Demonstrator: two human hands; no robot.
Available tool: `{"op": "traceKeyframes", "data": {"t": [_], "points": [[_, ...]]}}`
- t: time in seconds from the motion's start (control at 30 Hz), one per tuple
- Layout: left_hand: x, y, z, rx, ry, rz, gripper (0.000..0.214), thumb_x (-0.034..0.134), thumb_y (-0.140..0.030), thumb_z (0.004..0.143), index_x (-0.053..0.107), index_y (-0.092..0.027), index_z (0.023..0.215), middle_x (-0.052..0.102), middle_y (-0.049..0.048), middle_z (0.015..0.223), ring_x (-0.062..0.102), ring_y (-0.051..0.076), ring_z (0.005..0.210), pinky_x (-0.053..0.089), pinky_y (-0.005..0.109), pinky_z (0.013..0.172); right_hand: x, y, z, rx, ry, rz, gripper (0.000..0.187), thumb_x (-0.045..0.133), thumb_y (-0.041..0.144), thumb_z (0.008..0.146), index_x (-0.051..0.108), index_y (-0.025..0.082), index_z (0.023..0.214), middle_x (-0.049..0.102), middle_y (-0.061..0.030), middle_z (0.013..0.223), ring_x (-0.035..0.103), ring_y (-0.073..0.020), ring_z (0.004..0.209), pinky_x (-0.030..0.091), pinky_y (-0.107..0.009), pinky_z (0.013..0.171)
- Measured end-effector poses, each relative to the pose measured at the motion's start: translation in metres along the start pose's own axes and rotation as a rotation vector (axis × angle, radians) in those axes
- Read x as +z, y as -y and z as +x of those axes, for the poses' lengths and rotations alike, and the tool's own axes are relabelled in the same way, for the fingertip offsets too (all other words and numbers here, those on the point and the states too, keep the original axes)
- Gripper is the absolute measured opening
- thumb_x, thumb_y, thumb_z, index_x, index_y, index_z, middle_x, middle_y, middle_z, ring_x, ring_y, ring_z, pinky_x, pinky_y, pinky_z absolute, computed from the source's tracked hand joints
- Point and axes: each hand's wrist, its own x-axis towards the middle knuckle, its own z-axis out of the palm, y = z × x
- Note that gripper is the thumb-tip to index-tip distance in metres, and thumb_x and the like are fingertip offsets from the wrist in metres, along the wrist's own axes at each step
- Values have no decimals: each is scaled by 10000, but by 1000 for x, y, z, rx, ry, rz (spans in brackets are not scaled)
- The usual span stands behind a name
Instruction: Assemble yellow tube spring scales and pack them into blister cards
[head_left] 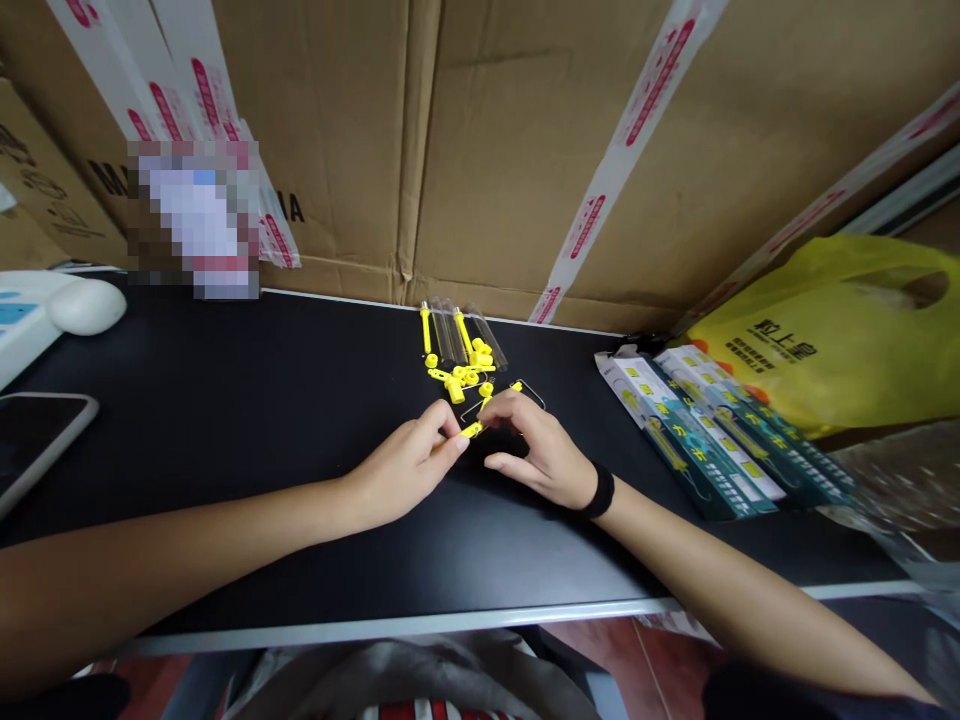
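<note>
A small yellow plastic part (472,430) is pinched between the thumb and fingertips of my left hand (416,455). My right hand (541,450), with a black band at the wrist, is just right of that part. Its fingers curve over toward the part and its thumb stands apart from them; whether a fingertip touches the part I cannot tell. Bent metal wire (532,392) shows just beyond my right fingers. Behind both hands lies a pile of yellow plastic fittings (457,388), with clear tubes (445,335) and yellow rods (426,328) further back.
Flat printed packages (690,435) lie on the black table (247,400) at the right, before a yellow plastic bag (840,330). Large cardboard boxes (495,150) wall off the back. A phone (37,440) and a white device (86,305) are at the left.
</note>
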Motion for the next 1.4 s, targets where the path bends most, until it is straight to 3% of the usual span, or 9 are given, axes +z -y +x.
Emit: {"op": "traceKeyframes", "data": {"t": [0.17,0.33,0.6,0.83,0.97,1.07,1.2,1.3,1.4], "points": [[-2,7,6,-50,119,-200,237,409,-412,944,377,-214,819,393,-127,425,308,50,340,261,145,377,4,-1,3,25,58,76,321,601,441,887,526,183,1063,618,-101,991,569,-208,909,474,-359,824],[-4,8,9,-125,186,-205,275,454,-468,918,391,-216,828,435,-117,441,342,49,324,280,121,323,10,3,5,102,85,217,225,615,375,888,549,183,984,618,-85,938,559,-197,868,469,-367,824],[-6,6,13,-158,238,-186,294,493,-470,901,417,-202,806,454,-103,444,344,36,324,299,103,312,2,2,4,218,146,373,140,614,280,887,541,171,837,587,-9,778,535,-112,689,448,-240,667],[-7,2,13,-238,263,-151,281,516,-462,889,426,-205,821,480,-99,459,381,45,311,321,114,297,-17,1,6,283,244,394,156,588,291,903,578,150,969,491,48,656,450,-81,581,389,-208,587],[-7,2,12,-244,263,-118,290,538,-471,873,441,-201,827,492,-94,473,409,49,314,335,117,296,-17,5,6,269,323,361,197,570,337,918,601,144,938,382,80,579,346,-66,514,308,-198,515],[-11,2,14,-250,316,-187,319,567,-494,855,443,-200,863,519,-84,478,444,60,316,352,121,300,-14,6,6,239,355,380,215,525,333,945,606,136,919,463,57,615,390,-63,536,326,-198,537],[-23,3,19,-278,446,-483,405,563,-533,854,463,-195,1053,682,29,724,648,135,509,510,193,418,-20,1,8,301,269,368,232,514,339,950,612,136,894,547,14,704,458,-81,614,368,-211,594],[-30,5,23,-265,380,-696,466,527,-538,872,447,-223,1205,679,111,1047,717,206,727,567,249,474,-28,-6,11,401,107,388,263,536,393,932,601,149,855,529,19,683,444,-81,585,362,-216,559],[-30,9,24,-233,271,-843,438,530,-507,880,474,-215,1201,651,116,1095,712,210,776,562,230,467,-31,-13,12,509,-59,518,301,558,467,903,573,172,845,442,65,556,378,-69,464,313,-211,459]]}}
